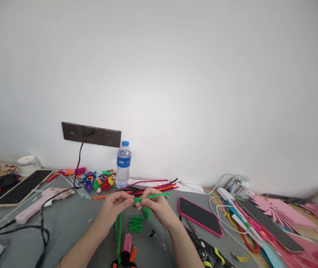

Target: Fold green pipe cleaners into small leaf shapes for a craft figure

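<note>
Between my two hands a green pipe cleaner (159, 195) is stretched sideways, its free end pointing right. My left hand (117, 204) pinches one end with thumb and forefinger. Closed on the same stem, my right hand (154, 204) grips it close beside the left fingertips. Below them on the grey mat lie folded green pipe cleaner pieces (135, 224). More green stems (119, 234) run down to the left of these. At the bottom edge is a pink, orange and black pipe cleaner figure (126, 243), partly cut off by the frame.
A water bottle (123, 167) stands against the wall, near colourful pipe cleaner figures (107, 182). Left lies a pink glue gun (35, 206) with its black cord. Right are a pink-cased phone (200, 216), pliers (203, 245), pink scissors (259, 229) and pink paper (290, 212).
</note>
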{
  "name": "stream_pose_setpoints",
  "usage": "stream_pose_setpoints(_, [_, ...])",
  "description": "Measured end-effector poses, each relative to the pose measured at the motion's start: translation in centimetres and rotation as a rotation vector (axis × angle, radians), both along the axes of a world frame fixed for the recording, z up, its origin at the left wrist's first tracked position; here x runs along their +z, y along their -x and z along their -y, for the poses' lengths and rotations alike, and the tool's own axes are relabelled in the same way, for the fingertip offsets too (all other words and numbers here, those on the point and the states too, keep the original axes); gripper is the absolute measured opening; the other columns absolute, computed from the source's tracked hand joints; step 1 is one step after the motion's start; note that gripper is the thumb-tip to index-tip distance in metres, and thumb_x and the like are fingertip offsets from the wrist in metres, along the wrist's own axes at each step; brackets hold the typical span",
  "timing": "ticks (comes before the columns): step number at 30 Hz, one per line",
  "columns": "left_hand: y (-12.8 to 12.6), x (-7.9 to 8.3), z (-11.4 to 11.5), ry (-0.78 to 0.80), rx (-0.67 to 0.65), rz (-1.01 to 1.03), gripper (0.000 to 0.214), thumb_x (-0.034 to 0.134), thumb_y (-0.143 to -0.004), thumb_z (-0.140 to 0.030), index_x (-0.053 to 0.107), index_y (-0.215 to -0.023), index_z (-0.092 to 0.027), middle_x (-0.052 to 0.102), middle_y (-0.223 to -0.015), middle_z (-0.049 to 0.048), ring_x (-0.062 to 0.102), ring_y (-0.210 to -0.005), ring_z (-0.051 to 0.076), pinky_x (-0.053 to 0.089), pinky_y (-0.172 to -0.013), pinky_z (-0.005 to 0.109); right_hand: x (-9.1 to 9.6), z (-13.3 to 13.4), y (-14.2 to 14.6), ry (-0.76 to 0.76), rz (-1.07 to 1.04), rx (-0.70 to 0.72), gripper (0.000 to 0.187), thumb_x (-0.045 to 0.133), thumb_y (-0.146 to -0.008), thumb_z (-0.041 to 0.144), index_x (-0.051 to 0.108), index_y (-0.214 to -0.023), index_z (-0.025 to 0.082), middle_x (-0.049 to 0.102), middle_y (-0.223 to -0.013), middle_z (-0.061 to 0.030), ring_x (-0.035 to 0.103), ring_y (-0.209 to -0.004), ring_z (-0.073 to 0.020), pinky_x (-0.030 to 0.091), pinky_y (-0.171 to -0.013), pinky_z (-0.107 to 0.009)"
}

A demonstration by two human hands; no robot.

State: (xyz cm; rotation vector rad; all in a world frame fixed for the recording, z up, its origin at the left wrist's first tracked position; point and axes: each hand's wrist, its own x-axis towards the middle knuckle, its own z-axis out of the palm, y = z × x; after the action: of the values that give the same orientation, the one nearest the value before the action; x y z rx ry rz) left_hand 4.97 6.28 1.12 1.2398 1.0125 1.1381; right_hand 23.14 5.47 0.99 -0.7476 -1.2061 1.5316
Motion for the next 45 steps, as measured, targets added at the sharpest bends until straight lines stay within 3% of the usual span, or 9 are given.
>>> stream_pose_setpoints(7, [0.1,-0.1,-0.2,-0.044,0.001,-0.016,0.024,0.076,-0.065,-0.042,0.072,-0.068,-0.019,0.072,-0.072,0.0048,0.063,-0.072,0.021,0.049,-0.065,0.026,0.8,0.1,0.6,-0.050,0.089,-0.059,0.025,0.074,-0.075,0.038,0.060,-0.077,0.017,0.071,-0.070,-0.0037,0.066,-0.064,-0.0169,0.050,-0.069,-0.029])
stream_pose_setpoints(16, [0.0,-0.3,-0.2,-0.004,-0.016,0.045,0.030,0.078,-0.063,-0.045,0.074,-0.075,-0.017,0.069,-0.069,0.0044,0.061,-0.068,0.020,0.048,-0.062,0.025,0.7,0.3,-0.1,-0.036,0.077,0.088,0.022,0.074,-0.076,0.035,0.063,-0.076,0.016,0.065,-0.077,-0.0026,0.063,-0.064,-0.0149,0.048,-0.068,-0.029])
stream_pose_setpoints(23, [0.0,-0.2,-0.1,0.036,-0.034,0.081,0.027,0.078,-0.065,-0.043,0.073,-0.074,-0.018,0.068,-0.068,0.0020,0.059,-0.067,0.017,0.046,-0.063,0.024,0.6,0.3,0.0,-0.060,0.089,0.054,0.019,0.076,-0.074,0.031,0.063,-0.073,0.016,0.059,-0.071,0.0014,0.060,-0.059,-0.0124,0.047,-0.063,-0.026])
stream_pose_setpoints(30, [-0.3,-0.2,0.1,0.081,-0.068,0.129,0.032,0.080,-0.062,-0.045,0.071,-0.071,-0.016,0.064,-0.069,0.0019,0.056,-0.068,0.017,0.046,-0.065,0.026,-0.1,0.3,0.0,0.025,0.034,0.172,0.021,0.076,-0.074,0.030,0.062,-0.076,0.016,0.061,-0.065,0.0016,0.059,-0.059,-0.0119,0.045,-0.065,-0.026])
stream_pose_setpoints(40, [-0.3,-0.6,-0.2,0.106,-0.031,0.170,0.037,0.082,-0.058,-0.048,0.071,-0.072,-0.015,0.064,-0.069,0.0030,0.058,-0.068,0.018,0.047,-0.068,0.029,-0.3,0.0,0.0,0.032,-0.019,0.132,0.022,0.076,-0.075,0.033,0.062,-0.081,0.017,0.064,-0.073,-0.0007,0.060,-0.065,-0.0132,0.046,-0.067,-0.027])
stream_pose_setpoints(45, [-0.3,-0.1,0.0,0.121,-0.096,0.168,0.036,0.081,-0.060,-0.048,0.070,-0.073,-0.016,0.064,-0.066,0.0025,0.058,-0.068,0.019,0.048,-0.068,0.031,-0.1,0.2,0.2,0.040,-0.085,0.166,0.024,0.075,-0.076,0.036,0.059,-0.079,0.017,0.064,-0.071,-0.0009,0.058,-0.064,-0.0132,0.046,-0.067,-0.027])
